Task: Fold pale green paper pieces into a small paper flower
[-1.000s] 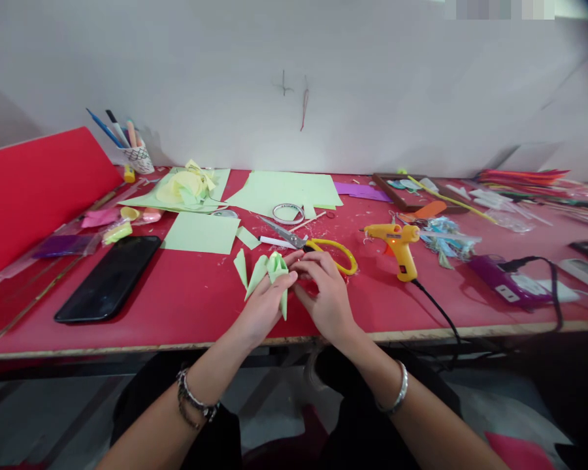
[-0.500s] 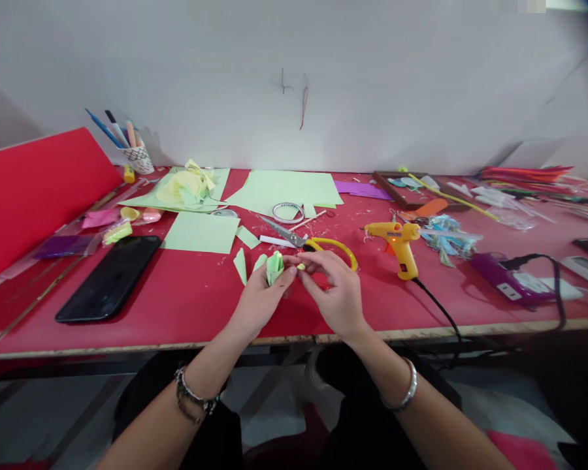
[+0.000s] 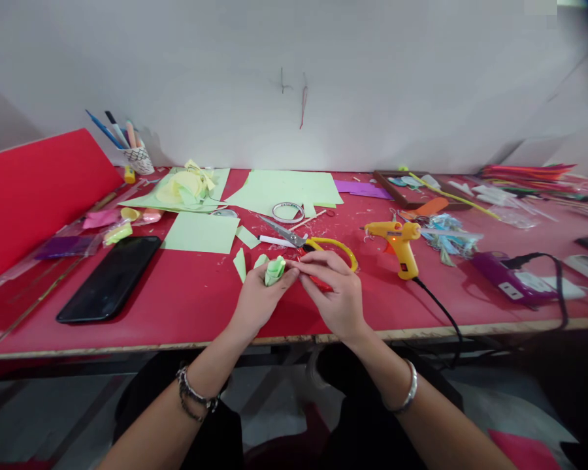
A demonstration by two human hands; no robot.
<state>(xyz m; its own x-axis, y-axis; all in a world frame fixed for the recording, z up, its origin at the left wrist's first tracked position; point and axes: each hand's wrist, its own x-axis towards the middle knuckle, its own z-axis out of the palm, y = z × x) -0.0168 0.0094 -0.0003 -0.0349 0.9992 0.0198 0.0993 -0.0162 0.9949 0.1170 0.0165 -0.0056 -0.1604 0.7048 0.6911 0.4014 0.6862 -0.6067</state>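
Observation:
My left hand [image 3: 259, 295] is closed round a small rolled piece of pale green paper [image 3: 274, 271], which sticks up between thumb and fingers. Its fingertips meet those of my right hand [image 3: 337, 294], which is pinched shut; whatever lies between those fingertips is hidden. Just beyond my right hand lie scissors [image 3: 330, 245] with yellow and red handles, blades pointing away to the left. A white pen [image 3: 276, 241] rests by the blades. Cut green paper pieces [image 3: 240, 264] lie on the red table left of my hands.
A yellow glue gun [image 3: 396, 241] stands at right, its black cord [image 3: 441, 313] running over the table edge. A phone [image 3: 110, 281] lies at left. Green sheets [image 3: 200, 233], a tape roll [image 3: 288, 212] and a purple power strip [image 3: 512, 281] are around.
The green paper roll has tilted and turned slightly in my left hand. The small yellowish bit seen between my fingertips is now out of sight.

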